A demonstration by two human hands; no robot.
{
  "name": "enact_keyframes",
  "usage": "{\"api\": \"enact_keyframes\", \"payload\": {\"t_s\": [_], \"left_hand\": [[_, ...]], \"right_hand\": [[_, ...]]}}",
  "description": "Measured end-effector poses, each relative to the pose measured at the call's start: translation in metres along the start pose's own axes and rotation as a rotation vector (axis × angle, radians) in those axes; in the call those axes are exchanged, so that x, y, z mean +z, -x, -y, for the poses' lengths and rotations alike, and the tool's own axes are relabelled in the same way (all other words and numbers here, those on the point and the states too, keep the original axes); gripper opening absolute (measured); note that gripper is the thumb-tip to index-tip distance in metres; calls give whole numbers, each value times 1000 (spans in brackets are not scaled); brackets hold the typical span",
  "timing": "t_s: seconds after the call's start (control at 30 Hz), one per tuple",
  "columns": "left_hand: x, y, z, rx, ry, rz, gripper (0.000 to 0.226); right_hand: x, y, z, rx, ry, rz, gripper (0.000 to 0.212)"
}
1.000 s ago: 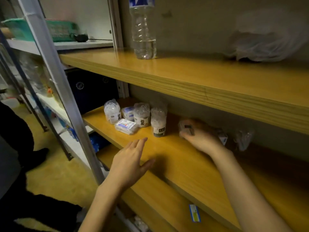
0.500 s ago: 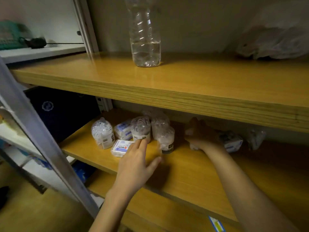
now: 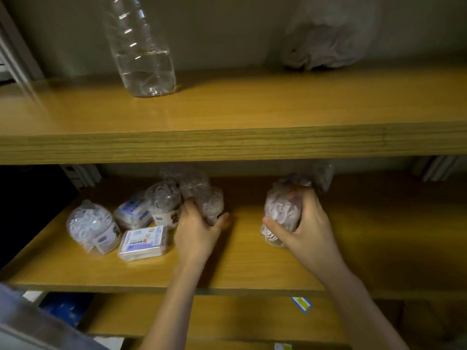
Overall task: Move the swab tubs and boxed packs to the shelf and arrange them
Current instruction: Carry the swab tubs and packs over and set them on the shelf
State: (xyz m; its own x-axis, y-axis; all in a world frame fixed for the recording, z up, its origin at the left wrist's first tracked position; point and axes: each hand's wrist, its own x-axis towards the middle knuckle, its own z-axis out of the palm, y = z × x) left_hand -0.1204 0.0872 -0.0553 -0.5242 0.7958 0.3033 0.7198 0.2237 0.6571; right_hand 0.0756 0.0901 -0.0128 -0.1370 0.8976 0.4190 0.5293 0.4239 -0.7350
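On the middle wooden shelf (image 3: 240, 271) stands a cluster of clear swab tubs and flat boxed packs at the left. My left hand (image 3: 199, 229) wraps around the rightmost tub of that cluster (image 3: 211, 204). Beside it stand another tub (image 3: 164, 203), a leftmost tub (image 3: 92, 227), a boxed pack lying flat in front (image 3: 144, 242) and a second pack behind (image 3: 134, 213). To the right, my right hand (image 3: 307, 227) grips a separate tub of white swabs (image 3: 280, 213). More wrapped items sit in shadow behind it (image 3: 321, 176).
The upper shelf (image 3: 252, 142) overhangs the work area, carrying a clear water bottle (image 3: 144, 54) and a crumpled plastic bag (image 3: 323, 46). A lower shelf (image 3: 227, 319) holds a small blue-green card (image 3: 302, 304). A grey metal upright (image 3: 32, 327) crosses the lower left corner.
The view has swung to face the shelf squarely. My left hand moved forward from the shelf surface onto a tub. My right hand now holds a tub nearer the front.
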Motion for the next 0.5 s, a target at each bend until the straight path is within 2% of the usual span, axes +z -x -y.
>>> {"api": "enact_keyframes", "payload": {"t_s": [0.13,0.23,0.37,0.5], "left_hand": [[0,3,-5,19,-5,26,70],[-5,18,-22,98,11,87,68],[-15,40,-60,196,174,213,69],[-14,69,-110,339,273,335,59]], "right_hand": [[-24,14,-13,37,-39,-54,50],[-48,22,-22,76,-96,-80,49],[-85,35,-33,86,-127,-122,50],[-134,60,-45,46,-79,-172,54]]}}
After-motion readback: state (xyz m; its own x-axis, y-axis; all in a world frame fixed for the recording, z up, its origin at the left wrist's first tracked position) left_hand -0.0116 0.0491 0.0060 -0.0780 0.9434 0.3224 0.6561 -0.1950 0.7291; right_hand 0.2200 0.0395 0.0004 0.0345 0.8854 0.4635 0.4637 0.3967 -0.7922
